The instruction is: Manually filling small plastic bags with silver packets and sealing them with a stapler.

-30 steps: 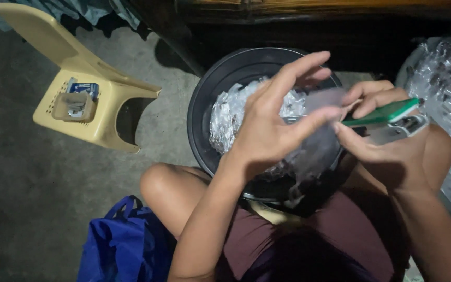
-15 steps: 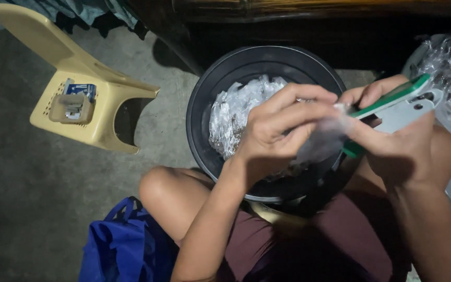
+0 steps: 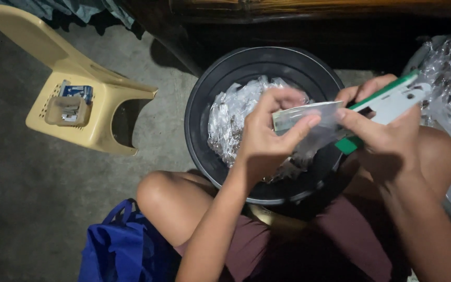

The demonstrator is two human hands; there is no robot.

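Pinching a small clear plastic packet at centre, left hand fingers closed on it, green-and-white stapler gripped by right hand at 3 o'clock, crinkled packets heaped in black round basin, blue box on cream plastic chair at 9 o'clock.

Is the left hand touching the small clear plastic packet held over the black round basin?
Touching. The head view shows the left hand pinching the clear plastic packet between thumb and fingers above the black basin.

Both forearms reach forward over the knees, the left hand pinching with curled fingers, the right hand clenched, thumbs almost meeting.
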